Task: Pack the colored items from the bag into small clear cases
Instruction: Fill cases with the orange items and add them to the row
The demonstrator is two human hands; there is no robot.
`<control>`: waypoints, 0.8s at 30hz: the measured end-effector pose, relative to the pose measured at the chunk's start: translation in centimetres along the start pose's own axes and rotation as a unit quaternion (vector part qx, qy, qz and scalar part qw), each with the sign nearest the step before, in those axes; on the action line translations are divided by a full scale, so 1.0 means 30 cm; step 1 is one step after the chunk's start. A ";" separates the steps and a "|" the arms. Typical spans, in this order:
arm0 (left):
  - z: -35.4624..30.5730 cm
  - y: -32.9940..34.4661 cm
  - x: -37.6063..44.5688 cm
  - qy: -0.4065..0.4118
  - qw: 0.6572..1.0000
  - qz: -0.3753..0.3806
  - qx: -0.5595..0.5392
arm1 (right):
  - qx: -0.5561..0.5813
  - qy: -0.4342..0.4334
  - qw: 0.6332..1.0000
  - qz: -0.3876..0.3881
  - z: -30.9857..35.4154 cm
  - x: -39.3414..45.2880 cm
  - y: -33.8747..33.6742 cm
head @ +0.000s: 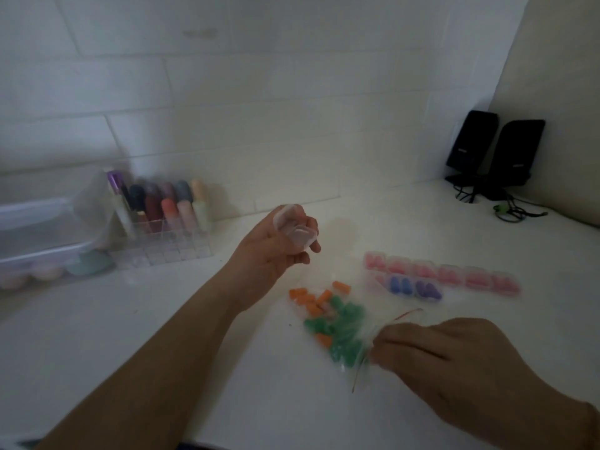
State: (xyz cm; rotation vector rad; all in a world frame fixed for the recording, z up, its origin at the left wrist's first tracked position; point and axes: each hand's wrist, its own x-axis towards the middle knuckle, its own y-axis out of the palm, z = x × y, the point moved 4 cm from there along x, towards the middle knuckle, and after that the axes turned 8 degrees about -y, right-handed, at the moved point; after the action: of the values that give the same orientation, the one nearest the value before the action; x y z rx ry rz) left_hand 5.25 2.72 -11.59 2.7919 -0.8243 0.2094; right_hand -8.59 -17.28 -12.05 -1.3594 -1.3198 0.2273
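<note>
Left hand (276, 245) up off the counter, fingers curled round an empty clear case (297, 230). Right hand (431, 352) pinches the bag (337, 329) mouth; orange and green pieces lie inside. We judge a piece must come out next. No legible writing; speaker logos blurred.

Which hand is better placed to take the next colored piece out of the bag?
The right hand: its fingers already touch the bag. The left hand is raised, holding a clear case.
</note>
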 end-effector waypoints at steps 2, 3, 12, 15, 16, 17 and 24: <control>0.000 0.018 -0.007 0.011 0.999 0.037 0.002 | 0.060 0.004 0.996 -0.069 -0.005 0.012 -0.080; 0.001 0.029 -0.009 0.015 0.998 0.055 0.009 | 0.102 0.042 0.988 -0.107 -0.013 0.026 -0.113; 0.034 0.085 -0.021 -0.013 0.989 0.129 0.075 | 0.221 0.298 0.914 -0.167 -0.105 0.203 0.028; 0.043 0.096 -0.026 -0.034 0.983 0.162 0.081 | 0.210 0.293 0.921 -0.147 -0.094 0.216 0.061; 0.046 0.097 -0.027 -0.041 0.982 0.164 0.081 | 0.208 0.288 0.923 -0.146 -0.091 0.216 0.065; 0.048 0.098 -0.027 -0.046 0.982 0.165 0.081 | 0.204 0.281 0.927 -0.146 -0.087 0.217 0.063; 0.055 0.099 -0.026 -0.054 0.984 0.158 0.057 | 0.189 0.261 0.937 -0.135 -0.079 0.210 0.080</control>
State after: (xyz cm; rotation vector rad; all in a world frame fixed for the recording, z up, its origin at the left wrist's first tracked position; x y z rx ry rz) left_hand 3.09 0.26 -12.84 2.7828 -1.3208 0.1613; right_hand -3.28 -13.03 -9.79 -0.8221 -0.9345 -0.0690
